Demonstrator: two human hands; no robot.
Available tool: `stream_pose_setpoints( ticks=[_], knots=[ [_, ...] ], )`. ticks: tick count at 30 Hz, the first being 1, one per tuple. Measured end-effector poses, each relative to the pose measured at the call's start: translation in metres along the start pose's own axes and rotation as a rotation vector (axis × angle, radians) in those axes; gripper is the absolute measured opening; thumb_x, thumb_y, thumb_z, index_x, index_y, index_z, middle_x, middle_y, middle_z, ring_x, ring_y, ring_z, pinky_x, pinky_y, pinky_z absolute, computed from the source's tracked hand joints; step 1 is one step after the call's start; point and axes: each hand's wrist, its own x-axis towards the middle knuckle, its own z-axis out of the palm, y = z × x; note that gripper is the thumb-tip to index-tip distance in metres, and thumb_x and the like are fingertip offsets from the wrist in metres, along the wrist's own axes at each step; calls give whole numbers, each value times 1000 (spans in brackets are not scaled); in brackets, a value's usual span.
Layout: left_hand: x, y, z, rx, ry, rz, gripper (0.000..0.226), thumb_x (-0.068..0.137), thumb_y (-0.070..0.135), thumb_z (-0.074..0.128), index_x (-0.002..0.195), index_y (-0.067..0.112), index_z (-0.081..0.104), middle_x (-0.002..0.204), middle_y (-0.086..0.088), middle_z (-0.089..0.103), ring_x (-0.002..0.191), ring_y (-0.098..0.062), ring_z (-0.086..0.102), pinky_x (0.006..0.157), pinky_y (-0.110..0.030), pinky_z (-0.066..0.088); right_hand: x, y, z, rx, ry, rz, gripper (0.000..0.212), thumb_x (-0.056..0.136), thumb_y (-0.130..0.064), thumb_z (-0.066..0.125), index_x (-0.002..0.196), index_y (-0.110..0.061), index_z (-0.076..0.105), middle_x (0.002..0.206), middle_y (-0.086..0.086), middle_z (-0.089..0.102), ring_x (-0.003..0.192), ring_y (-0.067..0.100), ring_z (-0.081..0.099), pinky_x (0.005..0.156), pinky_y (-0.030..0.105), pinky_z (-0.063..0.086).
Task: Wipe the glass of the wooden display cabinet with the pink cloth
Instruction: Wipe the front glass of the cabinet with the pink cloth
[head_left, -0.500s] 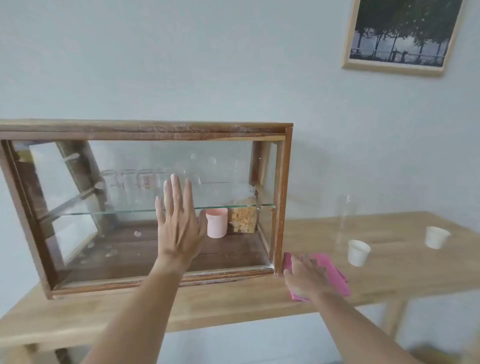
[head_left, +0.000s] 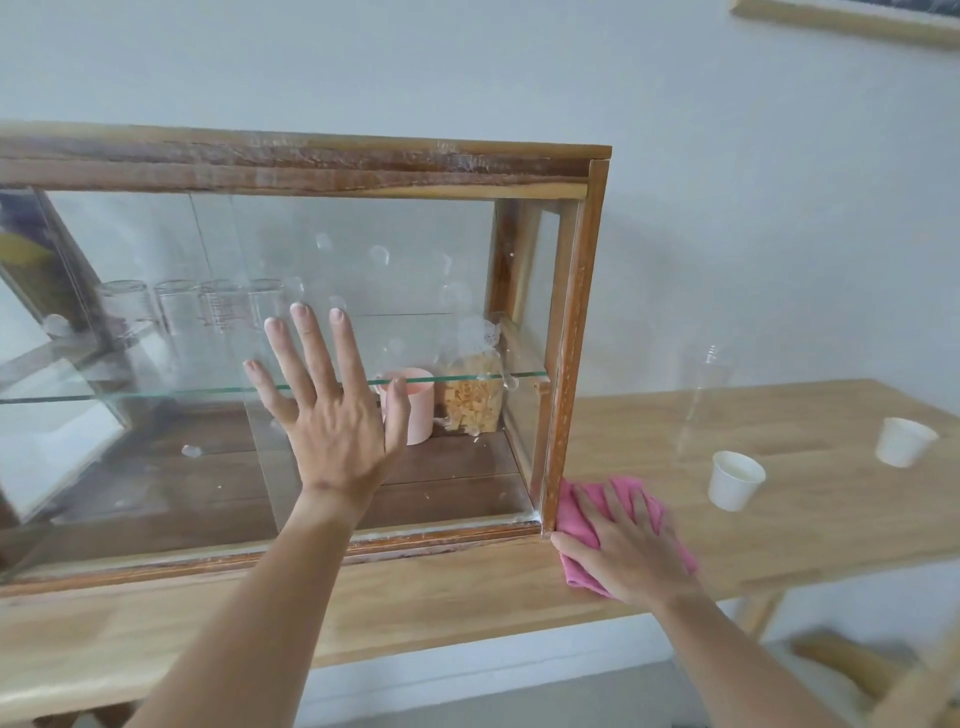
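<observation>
the pink cloth (head_left: 576, 512) lies flat on the worktop (head_left: 779, 519), touching the lower right corner post of the wooden display cabinet (head_left: 574, 322), and the right hand (head_left: 631, 548) rests spread on top of it, fingers extended and not yet closed around it. the left hand (head_left: 332, 410) is open wide with its palm flat against the front glass (head_left: 156, 249), holding nothing (apparently steadying the cabinet). the glass runs long from left to right and sits up and to the left of the cloth, so the right hand is judged nearer and must gather the cloth and carry it that way.
</observation>
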Motion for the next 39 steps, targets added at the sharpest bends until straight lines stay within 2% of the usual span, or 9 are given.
stream_pose_setpoints(
  ticks=[4,7,10,13,15,20,24,32,39],
  knots=[
    [1,-1,1,13,-8,-1,77,97,53,28,157,11,4,162,-21,9,149,-44,5,116,-65,8,-3,-1,6,129,215,-68,58,107,-31,17,162,-43,3,166,-8,27,158,15,-7,129,40,-1],
    [-1,-2,-6,19,-44,26,77,98,53,28,157,12,2,164,-16,-4,151,-40,-4,118,-62,4,-12,-11,11,329,345,-59,66,105,-16,19,159,-51,4,111,-20,71,154,0,6,127,26,-4],
    [-1,-9,-17,61,-79,59,75,97,51,30,157,15,4,165,-14,-2,152,-37,1,119,-56,5,-18,-30,7,614,447,-93,66,105,-15,15,158,-51,-1,75,-3,74,150,-8,18,129,31,-1],
    [7,-25,-36,46,-95,141,69,96,47,34,157,18,17,163,-13,16,147,-34,19,115,-51,18,-21,-59,-25,1053,679,11,60,100,-36,17,158,-52,7,132,0,67,148,10,36,125,44,21],
    [16,-36,-52,22,-121,208,64,98,48,27,154,17,25,161,-13,23,144,-33,26,114,-49,22,-19,-81,-57,1177,838,48,63,98,-44,21,161,-37,12,168,-8,22,158,21,15,127,49,17],
    [50,-51,-85,21,-113,216,67,96,42,32,156,14,20,164,-13,14,152,-29,12,122,-45,7,-21,-149,-139,1001,1110,-275,69,104,-39,24,164,-17,0,171,-3,-11,156,8,-17,127,33,-13],
    [95,-57,-107,0,-77,178,67,97,37,29,157,15,11,166,-11,7,154,-25,1,123,-43,-2,-19,-192,-167,432,1071,-455,67,106,-42,20,161,-29,-18,170,7,-19,157,24,-18,127,47,-11],
    [148,-75,-110,53,-144,174,60,98,41,23,154,20,23,158,-11,28,150,-34,16,122,-53,14,12,-225,-140,-353,1040,-661,68,101,-64,36,161,-34,26,173,6,5,158,35,-1,119,64,14],
    [147,-80,-96,33,-89,181,65,97,52,25,155,22,19,159,-10,26,150,-32,15,124,-47,1,14,-231,-149,376,1141,27,78,101,-66,14,163,-19,9,169,23,3,154,49,2,118,75,10]
  ],
)
